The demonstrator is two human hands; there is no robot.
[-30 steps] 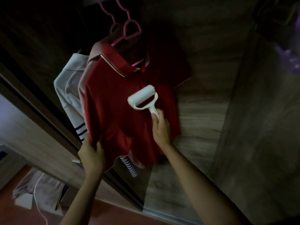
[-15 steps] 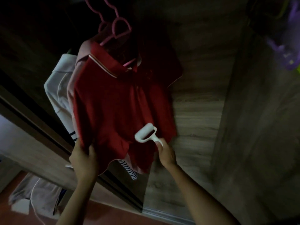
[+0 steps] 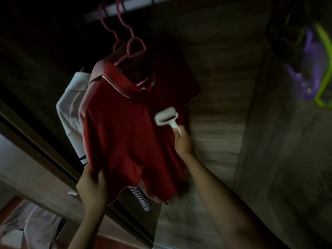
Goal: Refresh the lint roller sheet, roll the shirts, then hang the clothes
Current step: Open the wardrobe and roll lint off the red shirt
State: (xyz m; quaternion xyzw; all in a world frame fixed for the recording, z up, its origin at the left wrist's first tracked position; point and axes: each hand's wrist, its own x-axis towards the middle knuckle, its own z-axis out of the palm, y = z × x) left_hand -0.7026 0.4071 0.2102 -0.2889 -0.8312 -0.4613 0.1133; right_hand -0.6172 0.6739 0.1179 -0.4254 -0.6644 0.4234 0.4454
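Hanging on a pink hanger [image 3: 132, 44] from the wardrobe rail [image 3: 125, 7], the red polo shirt [image 3: 125, 133] faces the camera, its collar edged with a pale stripe. The white lint roller [image 3: 166, 116] lies against the shirt's upper right front, its handle gripped by the right hand [image 3: 182, 141], fingers curled round it. The left hand [image 3: 92, 187] pinches the shirt's lower left hem, thumb on the front of the fabric. No writing or label can be read; a faint mark on the chest is too dark to make out. Behind the red shirt hang a pink garment [image 3: 84, 112], a white one [image 3: 69, 112] and striped fabric [image 3: 142, 199]. A purple item on a green hanger [image 3: 323, 72] hangs well apart, against the wood-grain wardrobe wall [image 3: 221, 97].
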